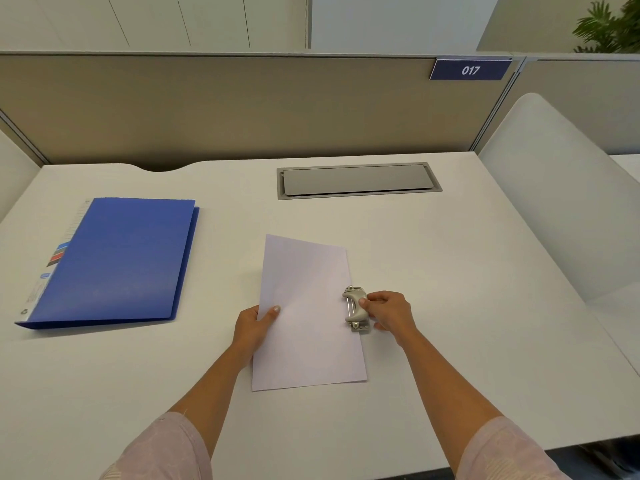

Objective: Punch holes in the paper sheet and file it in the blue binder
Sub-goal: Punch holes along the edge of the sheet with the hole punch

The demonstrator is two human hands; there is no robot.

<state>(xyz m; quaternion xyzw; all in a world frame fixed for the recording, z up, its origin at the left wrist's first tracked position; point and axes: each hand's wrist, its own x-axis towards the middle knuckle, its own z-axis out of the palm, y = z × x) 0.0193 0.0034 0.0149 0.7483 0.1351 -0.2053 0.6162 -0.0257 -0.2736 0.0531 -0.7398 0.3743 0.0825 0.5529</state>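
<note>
Paper sheet [308,313]: single, light, limp; lies flat mid-surface [450,271]. Left hand [254,327] pinches its 9 o'clock edge, fingers closed on it. Right hand [389,311] grips the hole punch [355,308] at the 3 o'clock edge. Blue binder [114,261]: stiff, closed, at 10 o'clock.

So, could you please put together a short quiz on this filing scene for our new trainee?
1. True or false: the blue binder lies closed on the desk.
2. Which hand holds the hole punch? A) left B) right
3. Fill in: the punch sits at the paper sheet's ____ edge.

Key: 1 true. 2 B; the right hand grips it, while the left hand pinches the sheet's left edge. 3 right.
</note>
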